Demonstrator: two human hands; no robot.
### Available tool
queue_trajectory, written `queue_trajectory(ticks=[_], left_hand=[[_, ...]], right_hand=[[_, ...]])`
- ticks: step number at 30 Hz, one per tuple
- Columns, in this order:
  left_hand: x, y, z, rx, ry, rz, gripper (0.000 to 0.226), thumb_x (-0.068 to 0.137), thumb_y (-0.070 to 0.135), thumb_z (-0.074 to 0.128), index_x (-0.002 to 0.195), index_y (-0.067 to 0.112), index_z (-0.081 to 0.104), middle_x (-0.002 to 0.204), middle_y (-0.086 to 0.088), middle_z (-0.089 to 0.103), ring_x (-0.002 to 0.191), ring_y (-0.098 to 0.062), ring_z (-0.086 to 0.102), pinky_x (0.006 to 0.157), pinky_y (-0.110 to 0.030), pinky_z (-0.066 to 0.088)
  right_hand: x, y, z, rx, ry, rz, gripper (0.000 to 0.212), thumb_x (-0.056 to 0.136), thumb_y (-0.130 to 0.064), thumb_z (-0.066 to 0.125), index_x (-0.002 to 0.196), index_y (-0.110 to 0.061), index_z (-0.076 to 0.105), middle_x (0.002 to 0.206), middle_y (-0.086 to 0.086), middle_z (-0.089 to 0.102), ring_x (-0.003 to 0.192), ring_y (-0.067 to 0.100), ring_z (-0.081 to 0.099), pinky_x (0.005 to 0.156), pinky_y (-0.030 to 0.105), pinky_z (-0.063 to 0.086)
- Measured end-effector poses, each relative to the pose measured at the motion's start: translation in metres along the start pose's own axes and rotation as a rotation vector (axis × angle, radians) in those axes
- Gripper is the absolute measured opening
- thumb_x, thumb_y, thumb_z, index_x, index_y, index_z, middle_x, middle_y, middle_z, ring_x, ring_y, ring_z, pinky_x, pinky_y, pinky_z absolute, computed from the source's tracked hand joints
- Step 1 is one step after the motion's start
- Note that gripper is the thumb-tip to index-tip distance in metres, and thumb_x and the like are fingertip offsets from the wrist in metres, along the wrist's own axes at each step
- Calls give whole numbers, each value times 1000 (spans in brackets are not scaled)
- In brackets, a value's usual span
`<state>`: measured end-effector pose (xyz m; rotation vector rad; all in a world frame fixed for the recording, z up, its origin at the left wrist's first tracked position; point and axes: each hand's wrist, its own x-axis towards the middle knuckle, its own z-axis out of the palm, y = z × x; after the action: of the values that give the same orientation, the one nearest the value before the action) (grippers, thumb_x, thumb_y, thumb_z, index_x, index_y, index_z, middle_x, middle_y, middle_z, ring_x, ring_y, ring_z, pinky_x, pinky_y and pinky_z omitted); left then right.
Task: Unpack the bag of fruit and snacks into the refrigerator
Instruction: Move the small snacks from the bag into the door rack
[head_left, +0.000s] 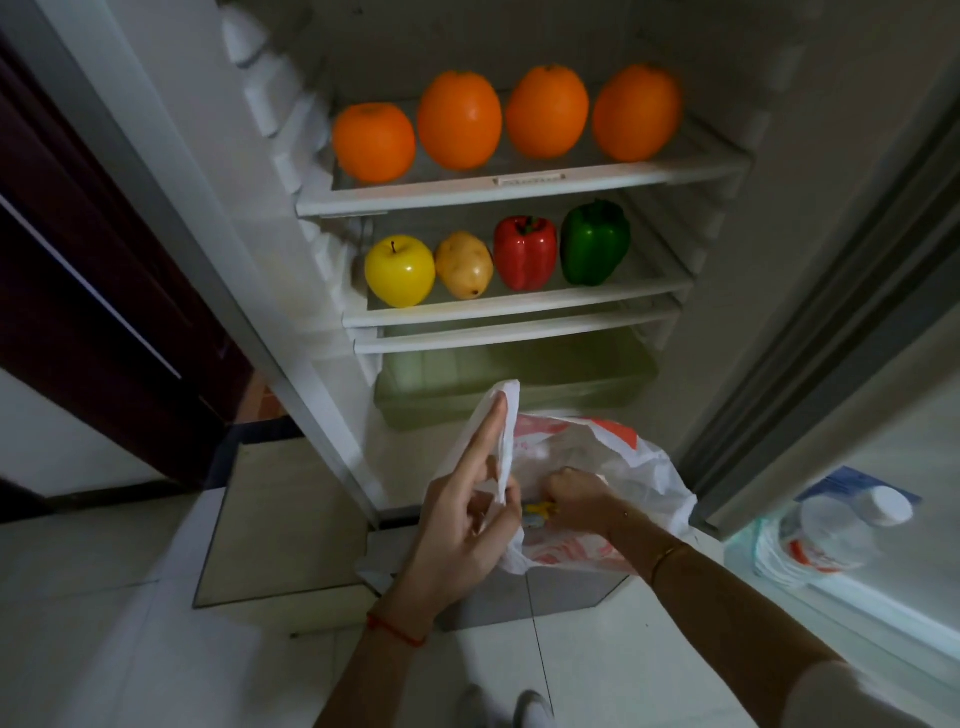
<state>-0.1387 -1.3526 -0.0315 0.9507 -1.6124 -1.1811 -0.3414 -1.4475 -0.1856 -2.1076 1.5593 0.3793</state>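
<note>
The white plastic bag (644, 467) with red print is held open low in front of the open refrigerator (727, 218), at about six o'clock in the view, just in front of the pale crisper drawer (514, 379). Its handle is pinched between thumb and curled fingers of the left hand (462, 530), with the index finger stretched upward along the plastic, apparently so that the mouth is kept raised and wide for reaching in. The right hand (576, 499) is pushed into the bag and closed around a small yellow item (537, 509), of which too little shows for it to be named; it is judged to be the next thing to be lifted out. At twelve o'clock from the bag, the lower shelf (519, 306) is filled by a yellow apple (399, 270), a potato-like piece (464, 265), a red pepper (524, 252) and a green pepper (595, 241), set side by side. Above it, four oranges (460, 119) are lined up on the upper shelf (519, 189), so produce appears largely unpacked and snacks are judged to remain. At three o'clock, a capped bottle (836, 519) lies in the door rack (857, 613).
</note>
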Motion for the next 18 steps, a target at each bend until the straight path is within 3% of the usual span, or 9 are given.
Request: queue_trajectory(ticks=[2,4,6,9,14,18], left_hand=[[0,-1,-1,-7,10,16,88,91,-4,55,148,55,24,83,4,60,54,-23,42,48,-36,39],[0,-2,-2,4,24,26,87,91,-2,55,147,57,24,81,5,60,53,-16,41,47,-34,40],[0,-3,-3,12,42,19,87,92,-2,55,148,56,23,76,1,58,50,-19,39,46,-39,40],[1,-5,-6,23,55,17,87,93,-4,55,148,55,23,77,5,58,52,-12,42,46,-43,42],[3,-5,-8,25,57,13,88,94,-7,54,149,55,22,79,11,62,53,-4,44,48,-21,39],[5,-4,-7,29,60,-10,85,94,-6,54,150,50,23,77,7,62,51,-4,41,47,-20,38]], right_hand=[[6,-8,-2,-5,6,-55,29,83,-49,65,97,-24,57,100,-3,54,94,18,54,83,26,41],[9,-17,0,5,-3,-101,32,85,-45,62,109,-23,59,110,0,56,101,19,55,90,29,46],[10,-23,7,25,8,-139,44,83,-42,62,121,-21,57,121,2,57,107,20,56,98,36,49],[12,-29,18,-96,-4,-177,35,87,-30,59,120,-17,61,123,4,58,109,23,58,96,36,50],[20,-16,39,-31,65,-119,41,91,-45,49,128,-28,54,134,-2,56,122,19,54,104,40,45],[12,-14,42,62,117,-122,39,98,-46,43,135,-33,46,138,-6,51,128,12,47,112,30,36]])
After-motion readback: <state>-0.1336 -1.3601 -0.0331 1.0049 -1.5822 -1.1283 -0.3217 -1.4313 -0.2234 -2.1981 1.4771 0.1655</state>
